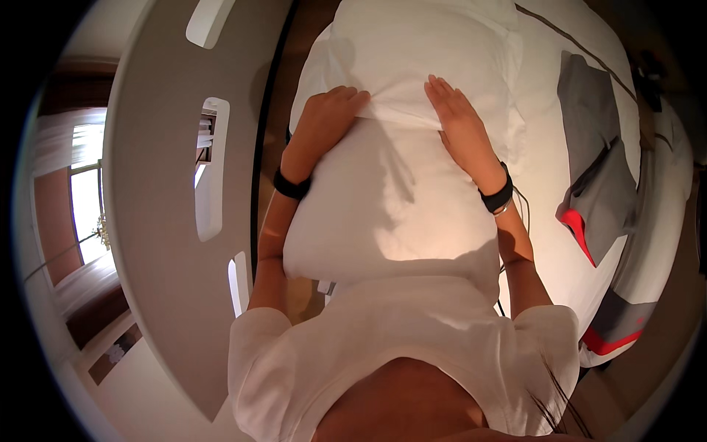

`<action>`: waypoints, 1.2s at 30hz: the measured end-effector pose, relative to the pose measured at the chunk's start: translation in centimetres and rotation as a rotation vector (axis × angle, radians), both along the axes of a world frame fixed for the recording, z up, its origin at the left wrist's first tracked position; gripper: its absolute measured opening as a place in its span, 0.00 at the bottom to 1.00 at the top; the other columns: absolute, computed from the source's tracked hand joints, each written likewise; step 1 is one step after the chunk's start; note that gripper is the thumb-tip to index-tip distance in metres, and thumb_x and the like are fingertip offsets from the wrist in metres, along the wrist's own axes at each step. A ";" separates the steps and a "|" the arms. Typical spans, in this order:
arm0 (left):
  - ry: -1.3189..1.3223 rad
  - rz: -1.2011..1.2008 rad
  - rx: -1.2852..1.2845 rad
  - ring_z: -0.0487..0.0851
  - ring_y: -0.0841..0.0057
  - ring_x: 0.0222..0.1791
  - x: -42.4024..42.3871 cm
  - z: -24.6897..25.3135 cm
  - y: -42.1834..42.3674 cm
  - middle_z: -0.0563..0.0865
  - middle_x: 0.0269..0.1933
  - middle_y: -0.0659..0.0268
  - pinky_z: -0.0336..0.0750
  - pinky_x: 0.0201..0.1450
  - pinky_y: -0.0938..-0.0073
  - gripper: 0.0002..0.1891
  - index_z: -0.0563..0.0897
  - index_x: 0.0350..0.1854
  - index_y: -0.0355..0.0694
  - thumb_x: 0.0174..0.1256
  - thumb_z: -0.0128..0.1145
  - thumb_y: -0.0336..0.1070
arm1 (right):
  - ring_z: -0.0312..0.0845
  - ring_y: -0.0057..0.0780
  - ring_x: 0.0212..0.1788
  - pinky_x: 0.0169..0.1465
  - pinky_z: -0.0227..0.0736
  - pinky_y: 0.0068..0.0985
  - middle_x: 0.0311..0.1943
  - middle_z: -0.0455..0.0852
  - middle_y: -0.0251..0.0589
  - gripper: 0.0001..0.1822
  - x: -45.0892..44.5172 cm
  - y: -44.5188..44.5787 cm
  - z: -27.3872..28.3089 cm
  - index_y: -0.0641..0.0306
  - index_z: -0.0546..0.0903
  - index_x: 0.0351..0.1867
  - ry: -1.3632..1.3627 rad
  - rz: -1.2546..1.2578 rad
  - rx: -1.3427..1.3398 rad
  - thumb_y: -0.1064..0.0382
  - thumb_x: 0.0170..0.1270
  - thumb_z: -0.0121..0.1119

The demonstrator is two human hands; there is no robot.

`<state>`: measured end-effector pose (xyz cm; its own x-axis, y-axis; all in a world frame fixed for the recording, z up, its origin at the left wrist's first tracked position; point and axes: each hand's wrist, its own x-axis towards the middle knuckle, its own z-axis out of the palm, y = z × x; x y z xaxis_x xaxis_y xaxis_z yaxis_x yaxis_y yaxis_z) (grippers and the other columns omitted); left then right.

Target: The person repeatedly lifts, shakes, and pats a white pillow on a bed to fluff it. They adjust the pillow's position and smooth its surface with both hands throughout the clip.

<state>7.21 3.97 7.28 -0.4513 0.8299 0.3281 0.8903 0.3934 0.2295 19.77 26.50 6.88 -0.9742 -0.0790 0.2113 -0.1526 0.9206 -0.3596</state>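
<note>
A plump white pillow [342, 221] lies right before me, its near end against my white shirt. My left hand [331, 113] rests at its far left edge, fingers curled on a fold of white fabric; whether they pinch it cannot be told. My right hand [458, 124] lies on the far right part, its fingers stretched out and close together over the white cloth. Beyond both hands more puffy white bedding [420, 44] spreads out. Each wrist wears a black band.
A grey panel with oblong cut-outs [160, 166] stands close on my left. To the right, a grey cloth with red trim [591, 121] lies on a white sheet [536, 149], with thin cables near my right forearm. Another grey and red cloth [618, 326] lies lower right.
</note>
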 end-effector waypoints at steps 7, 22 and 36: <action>-0.002 -0.001 -0.007 0.78 0.67 0.28 0.3 0.0 -0.9 0.74 0.24 0.64 0.71 0.25 0.68 0.08 0.74 0.32 0.40 0.49 0.55 0.25 | 0.62 0.43 0.68 0.70 0.59 0.38 0.66 0.68 0.49 0.34 0.7 -0.6 1.2 0.69 0.67 0.64 -0.017 0.038 -0.011 0.82 0.50 0.49; -0.134 0.053 -0.043 0.81 0.60 0.33 0.0 -0.4 -1.2 0.80 0.30 0.60 0.74 0.31 0.65 0.11 0.77 0.34 0.38 0.46 0.58 0.23 | 0.78 0.45 0.50 0.68 0.60 0.38 0.46 0.83 0.54 0.24 7.0 2.9 -1.0 0.78 0.73 0.53 -0.269 -0.504 0.142 0.77 0.50 0.55; -0.057 0.341 -0.130 0.81 0.60 0.29 -0.9 -2.7 -6.6 0.80 0.26 0.60 0.72 0.26 0.64 0.02 0.75 0.30 0.40 0.56 0.55 0.29 | 0.82 0.49 0.39 0.59 0.67 0.51 0.31 0.85 0.50 0.09 10.8 6.0 -4.2 0.65 0.79 0.36 -0.567 -0.667 0.211 0.62 0.61 0.51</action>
